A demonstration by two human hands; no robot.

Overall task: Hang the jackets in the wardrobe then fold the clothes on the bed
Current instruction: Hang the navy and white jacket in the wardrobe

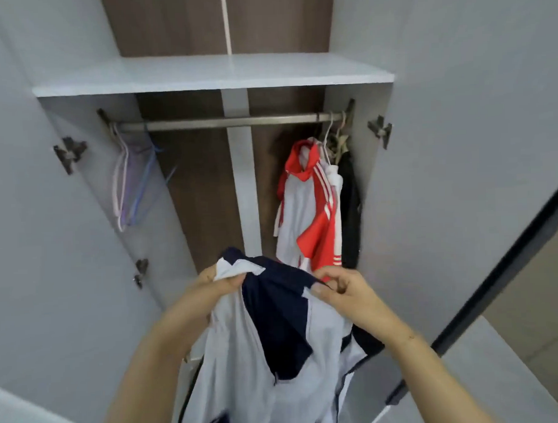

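Fingers of your left hand are pinched on the white collar edge of the navy-and-white jacket, and those of your right hand are clamped on its navy shoulder seam. It hangs down from both grips, in front of the open wardrobe. Behind it, a red-and-white jacket hangs at the right end of the rail; empty hangers cluster at the left end.
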